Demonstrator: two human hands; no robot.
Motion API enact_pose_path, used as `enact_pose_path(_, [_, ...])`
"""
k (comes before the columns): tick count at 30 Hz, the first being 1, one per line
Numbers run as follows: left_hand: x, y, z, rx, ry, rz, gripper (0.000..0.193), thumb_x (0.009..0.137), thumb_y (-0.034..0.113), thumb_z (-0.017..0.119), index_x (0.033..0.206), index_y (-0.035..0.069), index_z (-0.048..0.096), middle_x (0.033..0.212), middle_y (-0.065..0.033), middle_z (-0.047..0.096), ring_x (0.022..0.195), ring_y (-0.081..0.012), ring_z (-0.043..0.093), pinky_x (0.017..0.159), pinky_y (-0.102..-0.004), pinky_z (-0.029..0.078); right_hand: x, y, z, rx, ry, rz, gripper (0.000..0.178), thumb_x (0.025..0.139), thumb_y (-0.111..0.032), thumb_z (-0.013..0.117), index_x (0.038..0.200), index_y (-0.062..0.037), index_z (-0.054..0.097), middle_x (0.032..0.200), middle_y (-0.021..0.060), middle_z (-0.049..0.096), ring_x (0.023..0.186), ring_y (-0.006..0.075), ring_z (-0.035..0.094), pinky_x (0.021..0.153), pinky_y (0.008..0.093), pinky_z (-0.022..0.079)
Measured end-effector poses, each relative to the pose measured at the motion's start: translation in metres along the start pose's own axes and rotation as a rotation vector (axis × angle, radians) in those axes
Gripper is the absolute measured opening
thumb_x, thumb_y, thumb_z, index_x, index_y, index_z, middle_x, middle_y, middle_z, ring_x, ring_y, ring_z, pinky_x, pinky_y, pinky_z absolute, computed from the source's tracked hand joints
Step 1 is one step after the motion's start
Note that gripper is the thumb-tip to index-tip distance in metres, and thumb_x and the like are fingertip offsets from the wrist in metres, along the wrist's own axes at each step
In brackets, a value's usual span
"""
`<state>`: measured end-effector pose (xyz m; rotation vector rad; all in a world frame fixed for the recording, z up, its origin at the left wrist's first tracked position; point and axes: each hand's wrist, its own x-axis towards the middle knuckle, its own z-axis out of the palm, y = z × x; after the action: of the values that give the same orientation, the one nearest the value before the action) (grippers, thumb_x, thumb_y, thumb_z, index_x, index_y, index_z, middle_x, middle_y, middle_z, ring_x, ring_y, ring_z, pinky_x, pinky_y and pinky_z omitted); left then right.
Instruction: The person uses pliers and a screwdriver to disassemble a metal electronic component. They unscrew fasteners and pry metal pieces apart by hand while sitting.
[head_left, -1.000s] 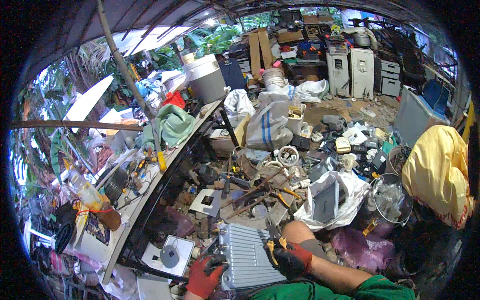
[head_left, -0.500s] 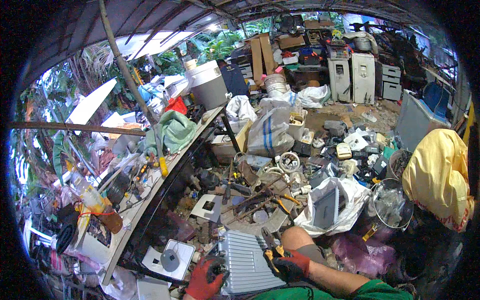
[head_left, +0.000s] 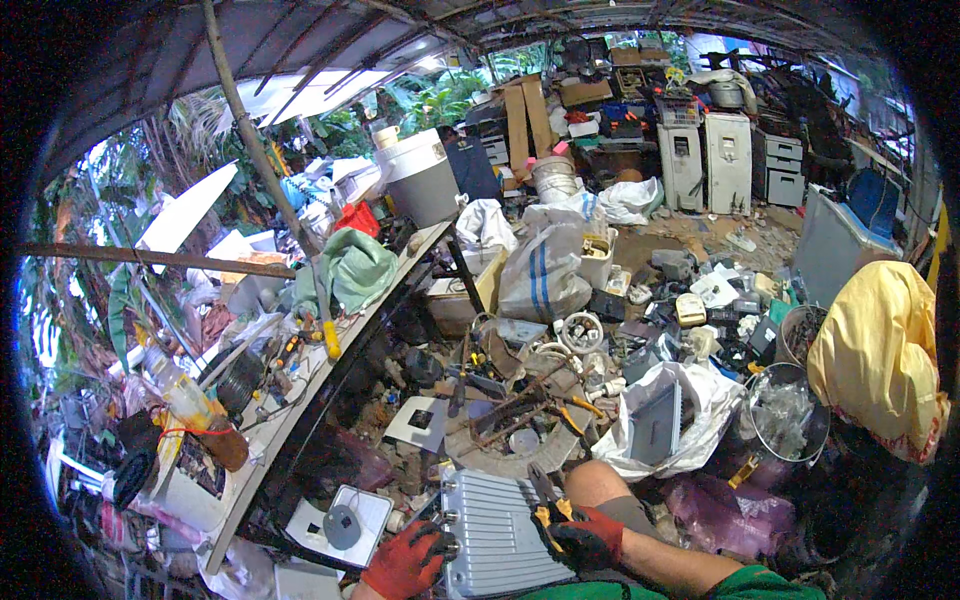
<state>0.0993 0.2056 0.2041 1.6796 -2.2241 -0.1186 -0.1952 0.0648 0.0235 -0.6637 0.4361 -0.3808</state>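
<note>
A grey metal housing with long parallel fins (head_left: 500,530) lies in front of me, at my lap. Several small round connectors stick out along its left edge. My left hand (head_left: 405,562), in a red and black glove, is closed at that edge, with the fingers curled by the connectors. On the opposite side, my right hand (head_left: 592,538), gloved alike, grips a pair of pliers with yellow handles (head_left: 545,518). Their dark jaws point up and away from me, over the housing's right edge. The right palm side is partly hidden.
To the left runs a long bench (head_left: 285,440) covered with tools and scrap. A white panel with a round grey disc (head_left: 343,525) lies beside my left hand. Ahead are a stone slab (head_left: 480,458) and a white sack (head_left: 700,440); a metal bucket (head_left: 790,410) stands right.
The view has shifted slightly. My left hand has slid a little down along the housing's left edge, showing more of the connectors. The right hand still holds the pliers in nearly the same place.
</note>
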Motion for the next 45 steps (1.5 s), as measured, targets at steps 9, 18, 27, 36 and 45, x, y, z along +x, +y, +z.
enact_pose_path(9, [-0.001,0.004,0.004,0.039,0.054,-0.206,0.035,0.076,0.02,0.074,0.108,0.007,0.066,0.116,-0.0196,0.063,0.101,-0.0394,0.064,0.085,-0.0446,0.055,0.001,-0.013,0.018,-0.153,-0.069,-0.055,0.024,0.093,-0.022,0.064,0.111,-0.0066,0.06,0.087,0.0018,0.063,0.075,0.013,0.059,0.066,0.0288,0.049])
enact_pose_path(18, [-0.007,-0.009,0.0,-0.044,-0.092,-0.028,0.038,0.079,0.019,0.072,0.114,0.008,0.063,0.112,-0.0189,0.063,0.103,-0.0386,0.061,0.085,-0.0465,0.054,0.011,0.019,-0.029,-0.285,0.02,-0.051,0.025,0.092,-0.024,0.065,0.109,-0.0072,0.059,0.085,0.0027,0.062,0.073,0.0143,0.058,0.063,0.0303,0.048])
enact_pose_path(27, [-0.007,-0.011,0.014,0.068,0.047,-0.223,0.05,0.077,0.029,0.072,0.121,0.008,0.062,0.122,-0.0217,0.06,0.115,-0.0413,0.056,0.101,-0.0476,0.044,-0.02,0.021,-0.045,-0.04,0.208,-0.052,0.044,0.093,-0.03,0.064,0.13,-0.0074,0.053,0.11,0.0097,0.063,0.1,0.0218,0.059,0.087,0.036,0.049])
enact_pose_path(36, [0.005,-0.003,0.005,-0.042,-0.043,-0.032,0.04,0.082,0.022,0.066,0.121,0.01,0.064,0.123,-0.0152,0.062,0.118,-0.037,0.055,0.1,-0.0457,0.047,-0.132,-0.02,0.034,-1.453,0.516,-0.124,0.077,0.081,-0.03,0.072,0.145,-0.0026,0.039,0.129,0.0319,0.051,0.12,0.0467,0.051,0.104,0.0486,0.042])
enact_pose_path(45, [0.009,-0.018,0.003,-0.106,-0.042,0.067,0.039,0.079,0.021,0.067,0.116,0.01,0.067,0.114,-0.0154,0.065,0.116,-0.0396,0.056,0.099,-0.0475,0.046,-0.111,-0.053,0.058,-1.649,0.366,-0.183,0.063,0.08,-0.031,0.073,0.134,-0.0053,0.052,0.126,0.0297,0.052,0.114,0.0465,0.054,0.099,0.0505,0.045])
